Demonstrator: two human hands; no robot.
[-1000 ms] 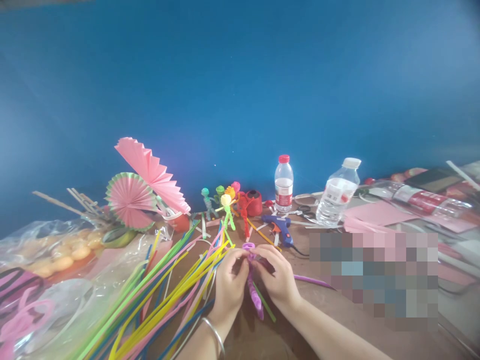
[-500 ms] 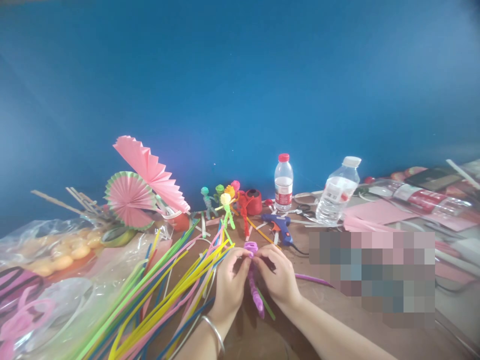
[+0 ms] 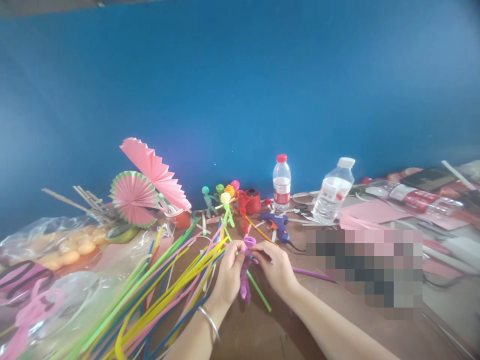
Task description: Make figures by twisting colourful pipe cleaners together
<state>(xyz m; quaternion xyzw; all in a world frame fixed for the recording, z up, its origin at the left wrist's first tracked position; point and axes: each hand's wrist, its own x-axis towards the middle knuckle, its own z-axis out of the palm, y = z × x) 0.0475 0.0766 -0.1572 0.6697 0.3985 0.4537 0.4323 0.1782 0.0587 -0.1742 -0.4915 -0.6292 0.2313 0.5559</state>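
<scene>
Between my two hands, low over the table, is a small purple pipe-cleaner figure [image 3: 245, 287] with a coiled, ring-like top and its lower part hanging down. My left hand [image 3: 229, 274] is closed, pinching the figure just under the coil from the left. From the other side, the thumb and fingers of my right hand [image 3: 276, 266] pinch it at the same height. My fingers hide part of its middle. A green pipe cleaner [image 3: 259, 291] slants down beside it. Just beyond stand several finished pipe-cleaner figures, among them a yellow-green one [image 3: 227, 210] and a red one [image 3: 243, 212].
Loose colored pipe cleaners [image 3: 165, 295] spread to the left. A blue glue gun [image 3: 276, 225] lies behind my right hand. Two water bottles, one red-capped [image 3: 281, 185] and one white-capped [image 3: 333, 195], stand near the blue wall. Pink paper fans [image 3: 134, 197] rise at the back left.
The purple figure's lower end has swung left, and two hanging parts now show. More of the green pipe cleaner is visible. The whole view has shifted slightly.
</scene>
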